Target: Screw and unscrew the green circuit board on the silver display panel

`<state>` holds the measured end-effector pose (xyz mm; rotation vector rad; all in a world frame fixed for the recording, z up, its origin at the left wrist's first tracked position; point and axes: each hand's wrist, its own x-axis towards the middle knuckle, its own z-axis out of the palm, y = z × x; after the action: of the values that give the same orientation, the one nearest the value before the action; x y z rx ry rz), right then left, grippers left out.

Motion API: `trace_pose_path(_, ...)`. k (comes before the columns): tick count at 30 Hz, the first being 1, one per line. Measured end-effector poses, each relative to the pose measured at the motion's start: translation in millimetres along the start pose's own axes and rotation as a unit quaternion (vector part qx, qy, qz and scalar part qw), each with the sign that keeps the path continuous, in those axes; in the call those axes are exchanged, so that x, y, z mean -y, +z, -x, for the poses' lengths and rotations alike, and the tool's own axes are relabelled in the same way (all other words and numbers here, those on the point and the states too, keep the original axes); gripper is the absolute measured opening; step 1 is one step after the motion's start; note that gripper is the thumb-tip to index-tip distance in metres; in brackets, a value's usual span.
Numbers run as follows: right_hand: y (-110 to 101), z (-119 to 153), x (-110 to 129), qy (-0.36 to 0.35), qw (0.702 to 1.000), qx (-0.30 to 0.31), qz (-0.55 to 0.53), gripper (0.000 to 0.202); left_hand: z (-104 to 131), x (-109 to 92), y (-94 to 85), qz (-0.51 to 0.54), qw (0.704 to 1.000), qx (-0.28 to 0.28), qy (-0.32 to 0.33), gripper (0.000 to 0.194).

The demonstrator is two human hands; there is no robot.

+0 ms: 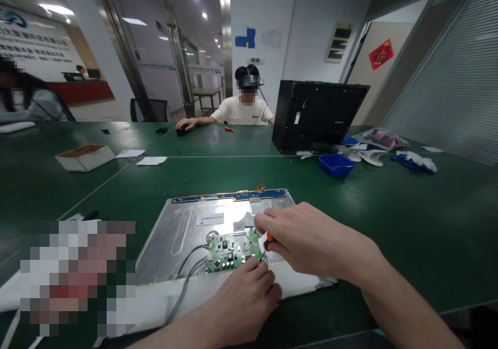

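Seen from my end of the link, the right hand (307,235) has its fingers closed around a red and black screwdriver (268,241), the handle tilted and the shaft pointing down at the lower right corner of a green circuit board (235,250). That board sits at the lower centre of the frame, on a silvery metal panel (182,229), directly below and to the left of my right-hand grip. My left hand (249,299) has its fingers bent, their tips at the board's lower right edge; I can't tell whether they pinch anything. Grey cables (185,287) run from the board's left side towards the bottom of the frame.

Above the board, a white label (210,220) on the panel carries print too small for me to read. At upper left, a wall sign (35,45) shows a blue logo and rows of Chinese characters, too blurred to make out. The red diamond sign (382,54) at upper right reads 福. Lettering on the white shirt (243,111) of the person opposite is illegible. Right of centre stands a black monitor (321,113), with a blue tray (337,167) just below it.
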<state>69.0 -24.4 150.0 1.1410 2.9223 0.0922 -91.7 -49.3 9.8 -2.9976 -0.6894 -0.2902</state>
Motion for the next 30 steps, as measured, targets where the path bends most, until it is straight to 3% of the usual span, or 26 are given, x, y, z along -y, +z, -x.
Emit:
trace_pose_path(5, -5, -3, -4, 0.004, 1.000, -0.004, -0.005, 0.008, 1, 8, -16.2, 0.061, 0.998, 0.003, -0.021, 0.023)
trace_pose_path(9, -6, -8, -3, 0.013, 1.000, -0.006, 0.008, 0.010, 2, 30, -39.9, 0.118, 0.990, -0.034, -0.074, 0.018)
trace_pose_path(12, -4, -11, -2, 0.022, 1.000, -0.009, 0.013, 0.012, -1, 47, -46.5, 0.127, 0.987, -0.038, -0.096, 0.017)
trace_pose_path(16, -4, -10, -2, 0.020, 1.000, -0.014, 0.004, 0.014, -7, 54, -36.8, 0.135, 0.986, -0.022, -0.098, 0.022)
trace_pose_path(23, -7, -5, -2, -0.022, 1.000, 0.000, -0.012, 0.014, -4, 40, -22.0, 0.129, 0.983, -0.027, -0.128, 0.021)
trace_pose_path(28, -4, -7, 1, 0.028, 0.999, -0.021, 0.025, 0.006, -3, 33, -11.4, 0.103, 0.984, -0.032, -0.143, 0.015)
trace_pose_path(30, -4, -8, 2, 0.050, 0.997, -0.028, 0.045, 0.013, -3, 32, -5.8, 0.089, 0.984, -0.041, -0.148, 0.016)
